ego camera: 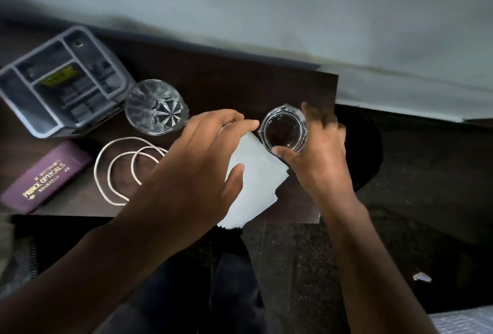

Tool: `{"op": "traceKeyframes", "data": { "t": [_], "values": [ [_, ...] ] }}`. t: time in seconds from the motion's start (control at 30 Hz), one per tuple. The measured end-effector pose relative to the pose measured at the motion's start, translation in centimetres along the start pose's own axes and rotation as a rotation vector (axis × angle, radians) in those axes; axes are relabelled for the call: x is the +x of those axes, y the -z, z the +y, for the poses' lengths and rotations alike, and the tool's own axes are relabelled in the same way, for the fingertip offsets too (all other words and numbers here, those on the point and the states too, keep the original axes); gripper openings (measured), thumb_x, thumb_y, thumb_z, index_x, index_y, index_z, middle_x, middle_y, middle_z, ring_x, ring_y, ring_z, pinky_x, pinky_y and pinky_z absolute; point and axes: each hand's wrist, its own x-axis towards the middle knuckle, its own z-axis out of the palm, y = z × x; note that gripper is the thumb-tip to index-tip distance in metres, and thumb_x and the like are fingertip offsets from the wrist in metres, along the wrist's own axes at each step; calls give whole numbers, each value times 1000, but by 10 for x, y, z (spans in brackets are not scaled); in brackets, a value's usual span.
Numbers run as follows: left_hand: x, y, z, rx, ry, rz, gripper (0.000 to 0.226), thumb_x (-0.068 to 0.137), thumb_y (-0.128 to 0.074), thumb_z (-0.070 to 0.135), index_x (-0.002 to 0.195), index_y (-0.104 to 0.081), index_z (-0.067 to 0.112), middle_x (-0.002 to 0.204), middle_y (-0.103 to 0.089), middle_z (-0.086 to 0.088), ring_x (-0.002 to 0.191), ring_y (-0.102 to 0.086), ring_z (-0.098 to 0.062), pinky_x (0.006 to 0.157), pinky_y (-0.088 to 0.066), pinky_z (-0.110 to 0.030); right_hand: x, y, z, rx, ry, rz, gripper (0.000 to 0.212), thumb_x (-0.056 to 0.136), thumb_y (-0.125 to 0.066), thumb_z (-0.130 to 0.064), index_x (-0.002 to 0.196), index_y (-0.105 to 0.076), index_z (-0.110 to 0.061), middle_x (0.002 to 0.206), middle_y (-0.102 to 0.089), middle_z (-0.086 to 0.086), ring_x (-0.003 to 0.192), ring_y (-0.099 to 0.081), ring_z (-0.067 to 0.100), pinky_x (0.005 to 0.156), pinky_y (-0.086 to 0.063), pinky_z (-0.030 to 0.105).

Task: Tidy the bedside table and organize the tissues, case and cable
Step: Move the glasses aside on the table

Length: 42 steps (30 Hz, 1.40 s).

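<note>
White tissues (253,181) lie in a stack near the front right of the dark bedside table (240,80), hanging slightly over its front edge. My left hand (197,163) rests on the stack, thumb and fingers pinching its edges. My right hand (317,152) grips a clear glass jar (284,131) that stands at the stack's far corner. A white cable (120,171) lies loosely coiled to the left of the tissues, partly hidden under my left wrist. The purple spectacle case (45,176) with gold lettering lies at the table's left front.
A grey compartment organizer (64,80) sits at the back left with small items in it. A cut-glass tumbler (156,107) stands between the organizer and my left hand. A pale wall runs behind; dark floor lies to the right and below.
</note>
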Motion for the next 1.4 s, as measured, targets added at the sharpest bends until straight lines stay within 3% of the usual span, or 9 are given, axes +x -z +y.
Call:
{"op": "traceKeyframes", "data": {
  "t": [0.17,0.27,0.5,0.63,0.73,0.93,1.2,1.4],
  "values": [
    [15,-12,9,58,40,-44,56,89,-60,21,144,-50,13,143,-53,-8,134,-45,-23,107,-25,-22,10,-15,1,-49,11,-64,113,73,-82,-52,158,-11,-31,165,-18,5,147,-23,36,116,-31,52],
    [20,-17,12,58,39,-25,57,88,-61,19,144,-51,10,142,-54,-11,134,-45,-25,109,-25,-23,13,-23,0,-61,67,-25,112,72,-83,-53,158,-14,-31,164,-22,5,144,-27,35,114,-36,52],
    [21,-28,12,25,42,-34,61,85,-60,20,144,-50,10,143,-51,-13,134,-39,-21,109,-12,-3,21,-36,3,-139,124,45,108,70,-85,-48,156,-24,-25,155,-32,8,137,-35,35,109,-39,49],
    [20,-31,13,-27,69,4,63,89,-61,19,149,-43,13,152,-40,-12,138,-34,-19,110,-14,-3,25,-35,3,-48,126,78,104,69,-85,-41,154,-29,-18,152,-34,10,135,-35,34,109,-42,49],
    [22,-33,12,-49,89,7,65,87,-66,16,149,-43,15,154,-38,-11,138,-32,-17,109,-14,-2,41,-26,2,8,139,130,105,67,-86,-41,153,-32,-13,151,-35,12,136,-33,35,112,-36,47],
    [27,-33,13,-69,112,2,64,87,-61,23,148,-44,19,154,-36,-7,139,-33,-15,107,-20,-13,86,-6,-12,0,134,93,107,66,-83,-46,154,-28,-20,151,-33,5,138,-27,31,115,-34,44],
    [24,-28,5,-93,151,-30,58,88,-55,28,145,-47,25,153,-40,1,140,-29,-8,100,-16,-6,96,-7,-15,-17,133,79,107,66,-85,-48,154,-30,-20,150,-35,6,135,-31,32,113,-37,43],
    [9,-22,0,-176,134,35,54,93,-52,23,146,-46,24,151,-43,4,141,-35,-6,108,-23,-5,91,6,-20,-91,135,63,113,63,-84,-60,154,-30,-21,155,-32,6,142,-28,34,116,-32,49]
  ]
}}
